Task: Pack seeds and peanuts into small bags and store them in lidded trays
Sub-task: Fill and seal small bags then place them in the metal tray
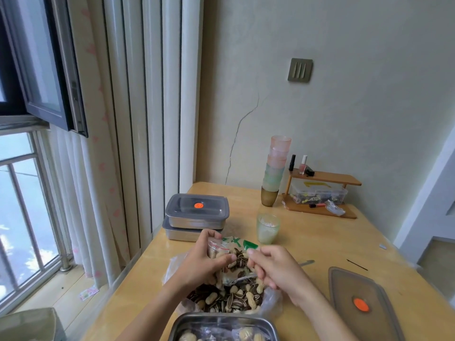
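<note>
My left hand (204, 259) grips a small clear zip bag (221, 249) with a red seal line, held above a large open plastic bag of striped seeds and peanuts (231, 297). My right hand (275, 269) holds a metal spoon (240, 279) loaded with seeds at the small bag's mouth. A steel tray (182, 326) at the bottom edge holds several filled small bags. Its grey lid (354, 301) with an orange sticker lies to the right on the table.
Two stacked steel trays (197, 217) with lids stand at the far left of the wooden table (320, 247). A green glass (268, 228), a stack of cups (275, 168) and a small wooden shelf (325, 190) stand further back. Curtains and a window are at left.
</note>
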